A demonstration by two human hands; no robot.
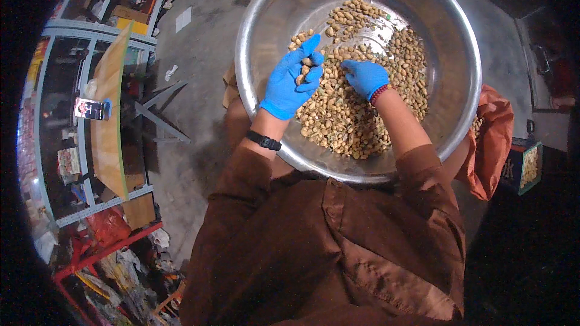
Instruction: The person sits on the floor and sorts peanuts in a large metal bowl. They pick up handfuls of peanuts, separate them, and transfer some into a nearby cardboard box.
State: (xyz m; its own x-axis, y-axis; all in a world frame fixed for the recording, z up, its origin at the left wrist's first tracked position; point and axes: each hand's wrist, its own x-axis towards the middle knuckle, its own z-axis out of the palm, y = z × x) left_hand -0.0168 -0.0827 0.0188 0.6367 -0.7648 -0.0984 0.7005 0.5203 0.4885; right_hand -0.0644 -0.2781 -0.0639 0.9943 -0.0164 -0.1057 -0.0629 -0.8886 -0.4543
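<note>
My left hand point(292, 79), in a blue glove, is turned partly palm up over the left of a wide metal basin point(446, 0). Its curled fingers hold several tan nuts point(306, 70) that look like peanuts in their shells. To its right, my right hand point(367, 78), also gloved in blue, points its bent fingers down at the heap of nuts point(335, 117). Its fingertips are partly hidden, so I cannot tell whether they pinch a nut. Bits of green and dark debris are mixed into the heap. A smaller cluster of nuts point(355, 13) lies towards the basin's far side.
An orange woven sack point(491, 145) with nuts in it stands against the basin's right side, near a printed box point(521, 165). On the left, a wooden board point(108, 113) with a phone point(89, 109) stands before metal shelving point(50, 122). A red metal frame point(108, 253) is at lower left.
</note>
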